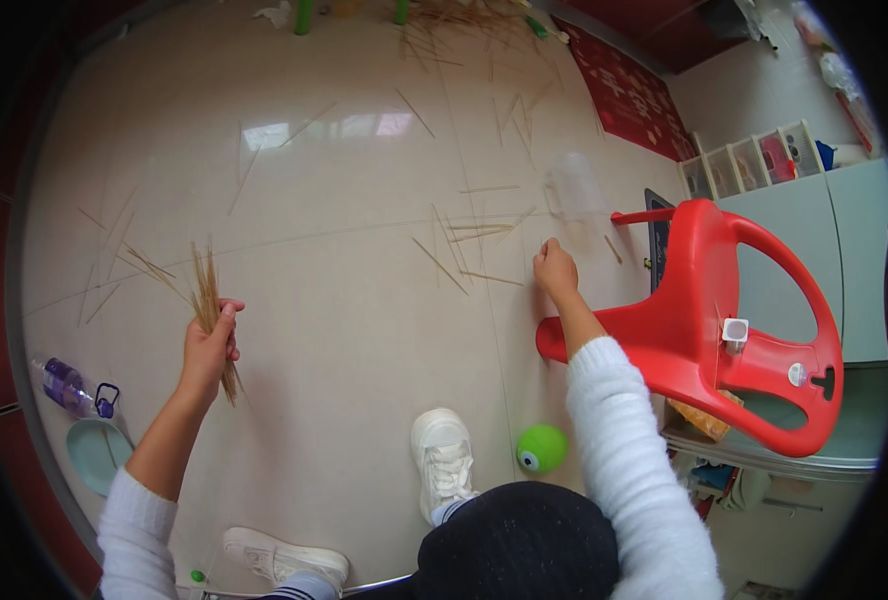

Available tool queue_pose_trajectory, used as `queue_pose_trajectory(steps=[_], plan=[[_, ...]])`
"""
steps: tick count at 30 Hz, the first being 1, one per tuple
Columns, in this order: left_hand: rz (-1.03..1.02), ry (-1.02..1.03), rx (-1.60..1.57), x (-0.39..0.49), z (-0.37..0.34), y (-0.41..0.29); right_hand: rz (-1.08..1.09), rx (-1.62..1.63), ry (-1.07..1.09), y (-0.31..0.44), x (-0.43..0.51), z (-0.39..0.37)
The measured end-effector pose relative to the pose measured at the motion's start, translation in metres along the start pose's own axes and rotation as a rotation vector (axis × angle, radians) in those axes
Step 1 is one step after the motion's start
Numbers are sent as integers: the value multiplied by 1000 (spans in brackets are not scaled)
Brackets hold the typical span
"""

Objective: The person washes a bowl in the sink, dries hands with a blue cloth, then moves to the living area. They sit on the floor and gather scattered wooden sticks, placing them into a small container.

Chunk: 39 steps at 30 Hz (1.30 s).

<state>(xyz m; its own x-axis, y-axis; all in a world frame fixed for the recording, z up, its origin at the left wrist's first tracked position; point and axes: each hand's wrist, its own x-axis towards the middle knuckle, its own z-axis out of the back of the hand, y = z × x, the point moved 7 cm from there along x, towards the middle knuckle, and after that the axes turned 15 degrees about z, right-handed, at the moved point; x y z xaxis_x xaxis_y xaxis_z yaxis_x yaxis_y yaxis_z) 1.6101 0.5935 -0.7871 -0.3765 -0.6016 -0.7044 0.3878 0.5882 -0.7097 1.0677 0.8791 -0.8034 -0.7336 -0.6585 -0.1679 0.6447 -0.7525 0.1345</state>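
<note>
My left hand (211, 346) is closed around a bundle of thin bamboo sticks (206, 289), held upright above the tiled floor. A few sticks splay out to the left of the bundle. My right hand (556, 268) is low over the floor at the right, its fingers curled together, and no stick shows sticking out of it. Left of that hand, several loose sticks (481, 231) lie scattered and crossed on the tiles. Just beyond the right hand is a clear plastic pitcher (579, 184).
A red plastic chair (654, 300) lies beside my right forearm, a small clear cup (735, 334) on it. By my white shoe (441, 457) is a green ball (542, 448). A plastic bottle (68, 386) and pale bowl (98, 454) sit left. More sticks (451, 22) pile up far ahead.
</note>
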Motion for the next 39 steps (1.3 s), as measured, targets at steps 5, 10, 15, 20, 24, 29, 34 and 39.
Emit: queue_pose_trajectory(steps=[5,10,15,20,24,29,34,39], plan=[[15,-10,-13,1,-2,3,-93,141,-33,-16,39,-34],[38,-19,-38,0,-3,8,-105,256,-104,3,68,-50],[60,-21,-27,-1,-5,10,166,237,-77,61,73,-45],[52,-7,-21,0,-7,6,333,288,-24,110,42,-37],[50,16,-12,1,-11,5,363,134,37,152,16,-31],[48,11,2,0,-14,3,396,6,71,199,-2,-38],[52,15,-1,-2,-17,4,530,176,-5,225,-15,-51],[73,41,-68,3,-34,15,548,190,9,239,-18,-68]])
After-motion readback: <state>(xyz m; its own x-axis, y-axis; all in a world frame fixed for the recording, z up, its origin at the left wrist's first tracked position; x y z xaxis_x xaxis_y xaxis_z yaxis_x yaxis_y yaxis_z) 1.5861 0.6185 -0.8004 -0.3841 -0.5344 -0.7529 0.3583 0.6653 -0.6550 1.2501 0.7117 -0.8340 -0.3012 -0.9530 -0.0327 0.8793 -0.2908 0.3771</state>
